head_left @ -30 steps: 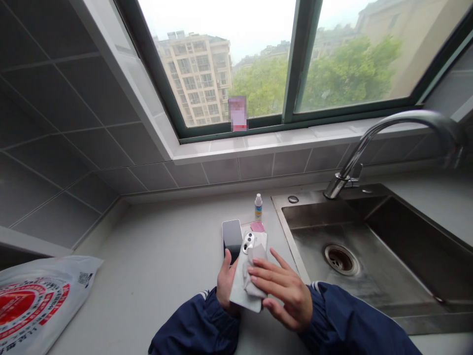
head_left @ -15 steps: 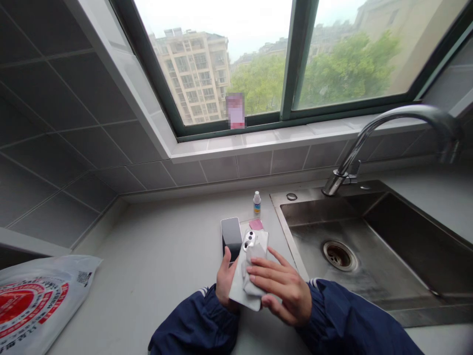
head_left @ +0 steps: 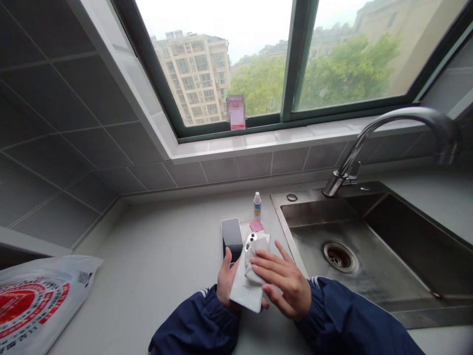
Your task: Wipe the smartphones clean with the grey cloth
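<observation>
Left hand (head_left: 226, 281) gripping a white smartphone (head_left: 247, 281) from underneath, back side up and tilted, steady for wiping. Right hand (head_left: 283, 286) flat, fingers pressing a grey cloth (head_left: 254, 251) near the camera bump. Second phone (head_left: 231, 235) and small dropper bottle (head_left: 257, 204) parked farther off on the counter (head_left: 162, 261), left of the sink (head_left: 369, 246).

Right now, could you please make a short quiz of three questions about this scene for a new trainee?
1. True or false: the left hand holds the white phone with its back side up.
2. What does the right hand press on the phone? A) a sponge B) a pale cloth C) a brush
3. Which thing stands nearest the wall: the small bottle, the dark phone or the pink packet?

Key: 1 true; 2 B; 3 the small bottle.
</observation>
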Tool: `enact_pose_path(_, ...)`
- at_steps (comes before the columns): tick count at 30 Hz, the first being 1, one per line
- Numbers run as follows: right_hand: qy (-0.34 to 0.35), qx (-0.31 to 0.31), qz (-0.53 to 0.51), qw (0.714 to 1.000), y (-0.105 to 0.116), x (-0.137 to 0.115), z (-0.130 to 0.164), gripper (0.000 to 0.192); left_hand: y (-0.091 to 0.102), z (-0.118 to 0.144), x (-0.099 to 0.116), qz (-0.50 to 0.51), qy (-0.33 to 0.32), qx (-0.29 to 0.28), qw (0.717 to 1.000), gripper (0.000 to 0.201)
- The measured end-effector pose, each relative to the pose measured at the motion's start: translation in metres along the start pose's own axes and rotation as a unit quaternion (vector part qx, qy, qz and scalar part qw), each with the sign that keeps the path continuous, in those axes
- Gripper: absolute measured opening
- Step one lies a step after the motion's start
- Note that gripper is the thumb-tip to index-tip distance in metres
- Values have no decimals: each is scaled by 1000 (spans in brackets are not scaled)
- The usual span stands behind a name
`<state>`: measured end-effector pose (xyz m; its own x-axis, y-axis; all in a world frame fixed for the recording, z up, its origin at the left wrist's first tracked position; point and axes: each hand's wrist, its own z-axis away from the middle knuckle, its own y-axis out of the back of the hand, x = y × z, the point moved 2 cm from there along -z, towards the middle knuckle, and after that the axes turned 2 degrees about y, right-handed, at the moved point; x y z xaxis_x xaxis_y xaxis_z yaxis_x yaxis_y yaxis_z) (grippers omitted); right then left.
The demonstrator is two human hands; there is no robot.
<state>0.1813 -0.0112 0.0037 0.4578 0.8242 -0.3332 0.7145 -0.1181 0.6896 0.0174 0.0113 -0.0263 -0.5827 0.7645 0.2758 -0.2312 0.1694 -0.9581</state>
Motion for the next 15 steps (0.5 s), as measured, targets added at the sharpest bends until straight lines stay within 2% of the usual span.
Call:
enact_pose_path(3, 37, -20, -44, 998, -1, -16, -2, 40, 1, -1, 0, 10, -39, 64, 997, 85)
enact_pose_path(5, 55, -32, -62, 996, -3, -25, -3, 42, 0, -1, 0, 11, -34, 80, 996, 84)
enact_pose_path(9, 67, -44, -75, 994, -5, -30, -2, 43, -3, 0, 0, 11, -29, 75, 997, 81)
enact_pose_path(15, 37, -37, -19, 998, -2, -11, -3, 36, -2, -1, -2, -15, -15, 56, 998, 90)
